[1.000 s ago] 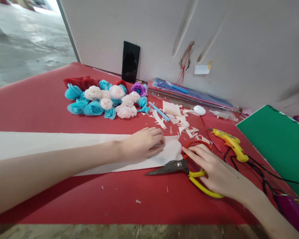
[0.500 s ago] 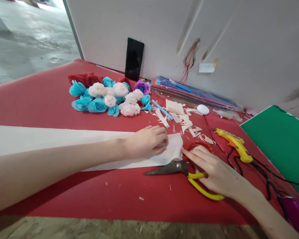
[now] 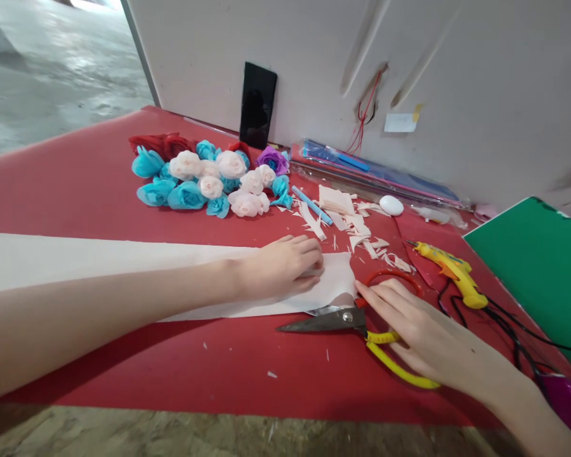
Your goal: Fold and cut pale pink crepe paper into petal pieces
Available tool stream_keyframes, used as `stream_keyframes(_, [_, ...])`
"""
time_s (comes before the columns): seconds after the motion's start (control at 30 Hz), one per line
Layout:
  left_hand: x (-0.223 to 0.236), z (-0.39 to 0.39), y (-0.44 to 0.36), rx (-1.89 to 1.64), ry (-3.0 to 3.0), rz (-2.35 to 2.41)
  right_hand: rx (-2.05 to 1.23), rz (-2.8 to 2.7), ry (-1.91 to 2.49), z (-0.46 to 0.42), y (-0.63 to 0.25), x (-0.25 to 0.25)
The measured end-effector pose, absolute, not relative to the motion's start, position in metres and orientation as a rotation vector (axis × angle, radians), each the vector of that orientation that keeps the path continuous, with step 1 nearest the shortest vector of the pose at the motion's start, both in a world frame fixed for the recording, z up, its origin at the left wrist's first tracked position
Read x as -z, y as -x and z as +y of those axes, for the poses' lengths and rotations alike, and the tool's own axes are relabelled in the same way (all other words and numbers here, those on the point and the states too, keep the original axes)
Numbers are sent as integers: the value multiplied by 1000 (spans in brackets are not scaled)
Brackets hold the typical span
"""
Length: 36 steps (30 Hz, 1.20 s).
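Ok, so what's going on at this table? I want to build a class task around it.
A person works over a long white sheet on a red tabletop. The left-hand grip rests on the sheet. The right-hand grip lies over the scissors' handles, fingertips by the sheet's right end; how firmly it holds the scissors is unclear. Beyond are flowers and pale scraps, with a yellow glue gun to the right.

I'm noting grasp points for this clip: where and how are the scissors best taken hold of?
The scissors look best held by the red loop and yellow loop, coming from the right with the right hand: the blades point left, away from it. The red loop lies farther, the yellow nearer, spread apart, which should suit one hand working both.
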<state>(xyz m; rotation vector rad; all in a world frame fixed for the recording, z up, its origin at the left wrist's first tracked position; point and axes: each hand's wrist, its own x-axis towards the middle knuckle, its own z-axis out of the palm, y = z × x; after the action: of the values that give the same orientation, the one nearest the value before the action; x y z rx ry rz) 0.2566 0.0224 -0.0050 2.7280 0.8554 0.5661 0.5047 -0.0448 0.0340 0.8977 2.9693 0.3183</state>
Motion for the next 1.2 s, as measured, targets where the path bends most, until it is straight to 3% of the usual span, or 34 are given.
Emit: stream_keyframes(1.2, [4,23,-257,-532,-2741,858,-246,3099,-739,-34,-491,-37])
